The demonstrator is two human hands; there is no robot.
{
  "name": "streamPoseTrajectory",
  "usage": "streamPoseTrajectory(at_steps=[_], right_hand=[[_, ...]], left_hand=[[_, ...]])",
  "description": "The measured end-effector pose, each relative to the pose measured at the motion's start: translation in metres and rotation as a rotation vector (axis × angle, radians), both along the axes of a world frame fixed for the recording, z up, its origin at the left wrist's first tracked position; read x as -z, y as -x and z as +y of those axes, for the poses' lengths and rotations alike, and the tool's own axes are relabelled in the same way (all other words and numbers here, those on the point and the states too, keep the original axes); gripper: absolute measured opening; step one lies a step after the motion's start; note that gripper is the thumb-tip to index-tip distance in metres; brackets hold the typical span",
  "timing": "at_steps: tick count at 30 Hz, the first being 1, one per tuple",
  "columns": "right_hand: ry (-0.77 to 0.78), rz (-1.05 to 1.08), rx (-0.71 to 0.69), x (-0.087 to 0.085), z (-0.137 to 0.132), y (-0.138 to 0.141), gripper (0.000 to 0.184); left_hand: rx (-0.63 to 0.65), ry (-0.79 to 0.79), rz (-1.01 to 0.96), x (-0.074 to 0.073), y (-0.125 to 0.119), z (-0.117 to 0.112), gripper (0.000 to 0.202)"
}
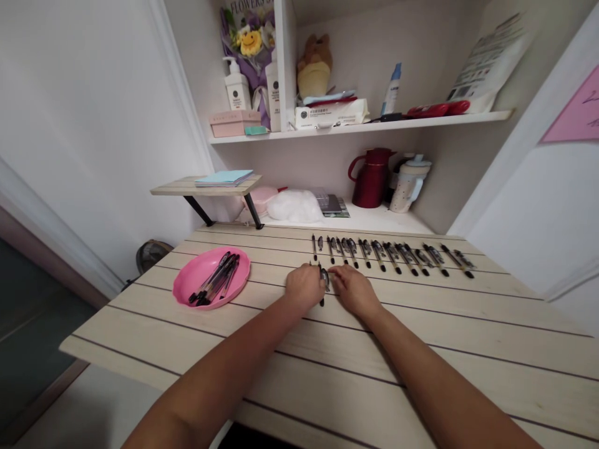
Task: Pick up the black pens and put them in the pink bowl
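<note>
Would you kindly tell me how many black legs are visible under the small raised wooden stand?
2. One leg is toward the left of the stand; the other leg is toward its right end. Both stand beyond the pink dish. Others may be hidden.

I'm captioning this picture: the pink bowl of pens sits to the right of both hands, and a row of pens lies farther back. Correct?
Wrong side: the head view shows the pink bowl to the left of the left hand and the right hand. The row of pens does lie farther back.
</note>
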State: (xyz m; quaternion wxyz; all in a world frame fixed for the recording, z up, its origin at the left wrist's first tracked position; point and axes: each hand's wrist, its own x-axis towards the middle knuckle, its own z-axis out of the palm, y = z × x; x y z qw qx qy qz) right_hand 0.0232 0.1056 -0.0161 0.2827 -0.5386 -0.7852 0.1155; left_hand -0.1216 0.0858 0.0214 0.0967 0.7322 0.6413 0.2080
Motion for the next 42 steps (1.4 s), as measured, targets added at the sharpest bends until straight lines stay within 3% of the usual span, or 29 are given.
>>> streamPoseTrajectory(at_steps=[3, 9, 19, 26, 29, 32, 35, 39, 42], right_hand=[[0.051, 0.038, 0.048, -0.001, 0.001, 0.002, 0.018], [0.081, 0.049, 0.133, -0.004, 0.003, 0.009, 0.019], [0.208, -0.153, 0.155, -0.015, -0.001, 0.002, 0.030], [0.218, -0.208, 0.188, -0.016, -0.007, 0.005, 0.026], [0.200, -0.228, 0.242, -0.017, -0.015, 0.012, 0.026], [0.151, -0.248, 0.260, -0.015, -0.022, 0.023, 0.033], [0.137, -0.262, 0.237, -0.013, -0.025, 0.029, 0.025], [0.174, -0.265, 0.217, -0.018, -0.023, 0.019, 0.023], [0.180, -0.199, 0.188, -0.031, -0.015, -0.002, 0.013]], left_hand=[[-0.004, -0.008, -0.001, 0.006, -0.005, -0.001, 0.017], [0.021, -0.049, 0.027, 0.010, -0.014, -0.004, 0.013], [0.024, 0.082, 0.328, 0.003, -0.023, -0.008, 0.033], [-0.044, 0.082, 0.235, 0.000, -0.015, -0.005, 0.030], [-0.120, 0.063, 0.043, -0.010, 0.001, 0.000, 0.020], [-0.157, 0.194, -0.427, -0.022, 0.017, 0.005, 0.015], [-0.072, 0.392, -0.943, -0.030, 0.025, 0.007, 0.018], [0.031, 0.544, -1.633, -0.029, 0.029, 0.003, 0.006], [0.091, 0.594, -1.787, -0.023, 0.030, -0.005, 0.007]])
